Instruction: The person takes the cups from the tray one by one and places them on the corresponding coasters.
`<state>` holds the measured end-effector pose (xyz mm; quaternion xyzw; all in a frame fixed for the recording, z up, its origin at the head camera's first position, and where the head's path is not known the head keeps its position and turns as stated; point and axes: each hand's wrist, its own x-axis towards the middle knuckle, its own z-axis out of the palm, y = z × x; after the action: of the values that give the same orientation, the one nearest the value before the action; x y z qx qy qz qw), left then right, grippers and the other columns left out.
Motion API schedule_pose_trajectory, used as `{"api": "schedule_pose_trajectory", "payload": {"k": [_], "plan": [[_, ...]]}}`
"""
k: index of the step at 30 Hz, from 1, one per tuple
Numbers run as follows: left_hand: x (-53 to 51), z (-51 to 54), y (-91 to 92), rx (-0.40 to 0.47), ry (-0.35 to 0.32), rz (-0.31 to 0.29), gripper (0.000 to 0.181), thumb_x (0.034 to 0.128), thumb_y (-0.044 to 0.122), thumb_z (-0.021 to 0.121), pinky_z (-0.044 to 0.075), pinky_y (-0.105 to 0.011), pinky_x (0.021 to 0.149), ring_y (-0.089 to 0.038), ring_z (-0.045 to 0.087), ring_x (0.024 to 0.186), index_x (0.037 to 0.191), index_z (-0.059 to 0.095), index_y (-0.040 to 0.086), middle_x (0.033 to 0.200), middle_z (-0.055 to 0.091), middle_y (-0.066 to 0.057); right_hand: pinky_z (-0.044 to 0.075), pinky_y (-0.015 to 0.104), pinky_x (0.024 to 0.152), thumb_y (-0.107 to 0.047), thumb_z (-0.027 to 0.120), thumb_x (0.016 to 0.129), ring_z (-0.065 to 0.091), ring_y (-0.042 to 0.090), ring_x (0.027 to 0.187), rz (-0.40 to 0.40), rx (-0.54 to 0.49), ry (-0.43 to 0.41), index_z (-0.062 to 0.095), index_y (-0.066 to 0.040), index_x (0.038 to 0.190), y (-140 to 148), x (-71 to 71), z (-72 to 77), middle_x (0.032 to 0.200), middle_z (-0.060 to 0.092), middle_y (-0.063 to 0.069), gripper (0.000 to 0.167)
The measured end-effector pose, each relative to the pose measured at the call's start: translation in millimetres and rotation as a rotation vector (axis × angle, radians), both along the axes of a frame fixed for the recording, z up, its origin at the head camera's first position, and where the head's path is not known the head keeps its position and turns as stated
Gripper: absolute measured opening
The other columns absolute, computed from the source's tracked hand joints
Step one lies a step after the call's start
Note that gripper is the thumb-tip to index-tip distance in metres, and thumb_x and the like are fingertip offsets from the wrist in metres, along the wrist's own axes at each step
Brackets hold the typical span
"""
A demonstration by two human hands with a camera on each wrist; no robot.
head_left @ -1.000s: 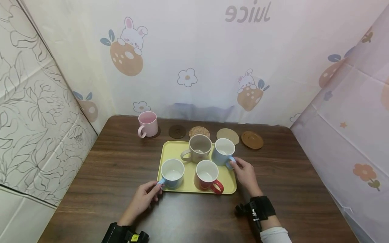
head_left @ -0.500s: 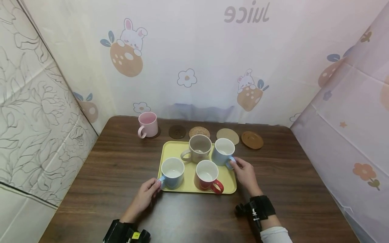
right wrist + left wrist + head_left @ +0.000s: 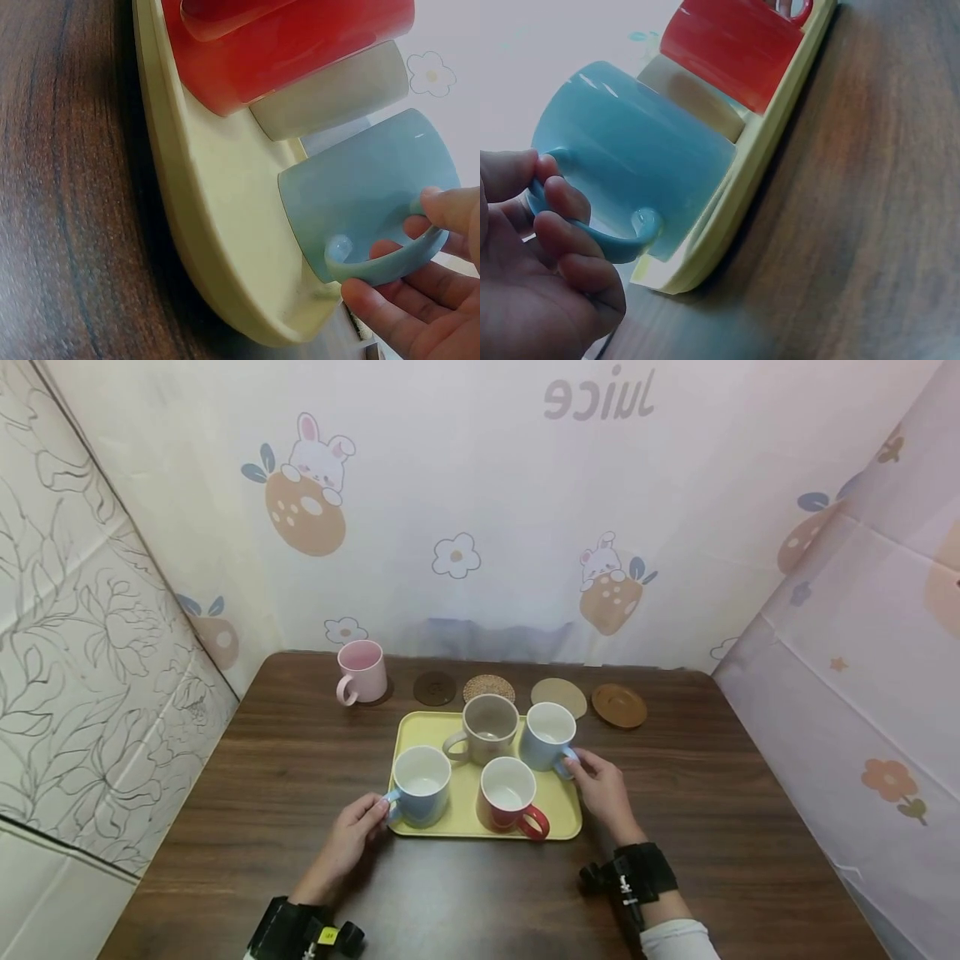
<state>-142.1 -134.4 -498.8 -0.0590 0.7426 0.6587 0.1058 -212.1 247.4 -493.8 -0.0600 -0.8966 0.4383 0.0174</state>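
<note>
My left hand (image 3: 348, 835) grips the handle of a light blue mug (image 3: 422, 797) at the tray's front left corner. In the left wrist view, its fingers (image 3: 562, 229) curl through the handle, and the mug's base is at the tray; I cannot tell whether it touches. My right hand (image 3: 606, 793) pinches the handle of a second light blue mug (image 3: 540, 752), upright at the tray's back right. Between them on the yellow tray (image 3: 561, 818) stand a red mug (image 3: 497, 812) in front and a grey-beige mug (image 3: 487, 745) behind, its base partly hidden.
A pink mug (image 3: 367, 681) stands at the table's back left. Along the back edge lie a dark brown coaster (image 3: 434, 688), a woven coaster (image 3: 488, 687), a beige coaster (image 3: 558, 693) and a brown wooden coaster (image 3: 619, 707). A patterned curtain (image 3: 465, 485) hangs behind the brown table (image 3: 292, 752).
My left hand and its light blue mug have shifted slightly up and back relative to the tray. The right hand keeps its hold and has hardly moved. The view has shifted slightly.
</note>
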Motion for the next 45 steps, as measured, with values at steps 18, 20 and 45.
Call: {"api": "schedule_pose_trajectory", "payload": {"k": [18, 20, 45], "plan": [[-60.2, 39.9, -20.9, -0.104, 0.212, -0.084, 0.029, 0.1045, 0.019, 0.045, 0.034, -0.024, 0.058, -0.011, 0.041, 0.066, 0.094, 0.053, -0.007, 0.075, 0.044, -0.002, 0.055, 0.04, 0.087, -0.026, 0.059, 0.099, 0.062, 0.03, 0.107, -0.008, -0.024, 0.024, 0.065, -0.001, 0.124, -1, -4.3, 0.0, 0.121, 0.066, 0.02, 0.036], [-66.7, 42.7, -21.5, -0.101, 0.223, -0.079, 0.029, 0.1047, 0.02, 0.045, 0.034, -0.024, 0.059, -0.013, 0.041, 0.067, 0.095, 0.053, -0.006, 0.075, 0.044, -0.002, 0.055, 0.036, 0.084, -0.025, 0.06, 0.098, 0.063, 0.03, 0.105, -0.004, -0.015, 0.041, 0.066, 0.0, 0.122, -1, -4.1, -1.9, 0.119, 0.067, 0.02, 0.035], [-125.7, 42.9, -4.9, 0.016, 0.298, 0.019, 0.032, 0.1051, 0.019, 0.044, 0.032, -0.024, 0.061, -0.009, 0.041, 0.064, 0.096, 0.05, -0.011, 0.07, 0.043, 0.002, 0.056, 0.041, 0.086, -0.026, 0.06, 0.098, 0.064, 0.03, 0.107, -0.016, -0.046, 0.005, 0.066, -0.003, 0.122, -1, -1.4, -7.3, 0.12, 0.067, 0.019, 0.034]]}}
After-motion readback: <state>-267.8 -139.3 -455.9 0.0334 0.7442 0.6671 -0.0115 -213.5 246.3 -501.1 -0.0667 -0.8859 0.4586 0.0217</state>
